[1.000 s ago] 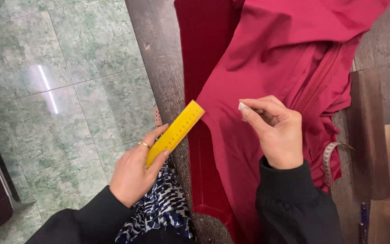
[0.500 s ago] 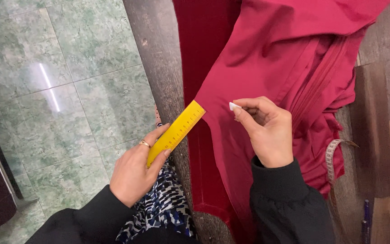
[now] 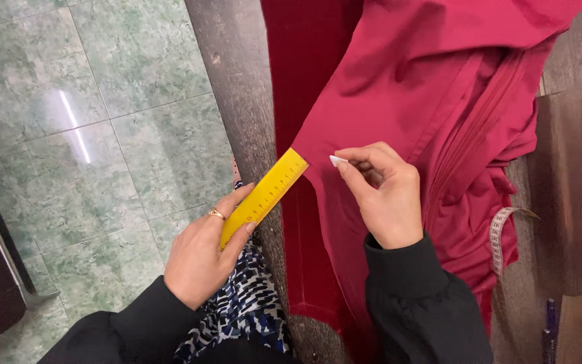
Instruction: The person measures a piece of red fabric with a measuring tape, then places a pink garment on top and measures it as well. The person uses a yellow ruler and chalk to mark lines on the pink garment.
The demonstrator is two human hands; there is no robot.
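Note:
My left hand (image 3: 203,253) grips a short yellow ruler (image 3: 264,197) by its lower end; the ruler's far tip touches the edge of a crimson fabric (image 3: 405,87) spread over a dark wooden table (image 3: 237,81). My right hand (image 3: 382,195) pinches a small white piece of chalk (image 3: 337,161), its point resting on the fabric just right of the ruler's tip. The fabric is folded, with bunched layers on the right side.
A measuring tape (image 3: 500,236) hangs off the fabric's right side. A green marble-patterned tile floor (image 3: 102,121) lies to the left. A patterned blue and white garment (image 3: 247,303) covers my lap. Brown flat items (image 3: 574,202) lie at the right.
My right hand with the chalk has shifted left, closer to the ruler's tip. The left hand and ruler have stayed in place.

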